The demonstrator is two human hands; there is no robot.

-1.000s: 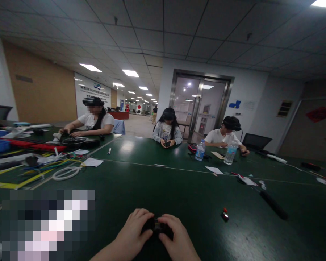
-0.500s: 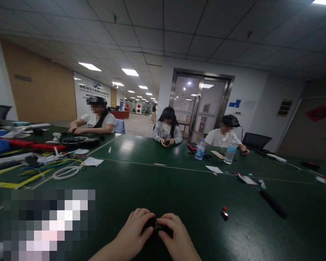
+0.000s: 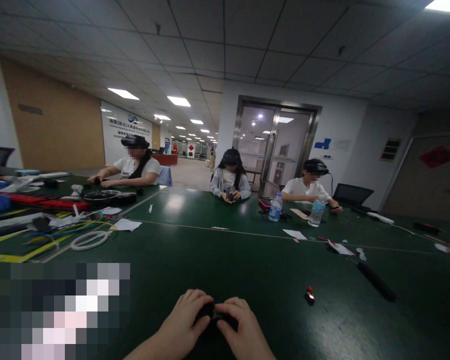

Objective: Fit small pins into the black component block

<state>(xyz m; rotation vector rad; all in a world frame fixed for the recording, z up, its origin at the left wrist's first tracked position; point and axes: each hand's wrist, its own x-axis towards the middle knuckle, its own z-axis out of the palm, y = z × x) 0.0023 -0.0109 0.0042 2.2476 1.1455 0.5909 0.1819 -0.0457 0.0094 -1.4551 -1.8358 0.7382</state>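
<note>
Both my hands meet at the bottom middle of the view over the green table (image 3: pixel 225 255). My left hand (image 3: pixel 183 322) and my right hand (image 3: pixel 240 330) have their fingers curled round a small black object (image 3: pixel 214 314) held between them. Most of that object is hidden by my fingers, so I cannot make out what it is. A small red and black part (image 3: pixel 309 295) lies on the table to the right of my right hand, apart from it.
A black rod (image 3: pixel 377 281) lies at the right. Two water bottles (image 3: pixel 275 207) stand mid-table near paper scraps. Coloured cables, a white ring (image 3: pixel 89 240) and a blue bin sit at the left. Three people sit along the far side. A blurred patch covers the lower left.
My hands have stayed together on the black object with only slight finger shifts. The view has drifted a little, and the person at the far left has moved their arms.
</note>
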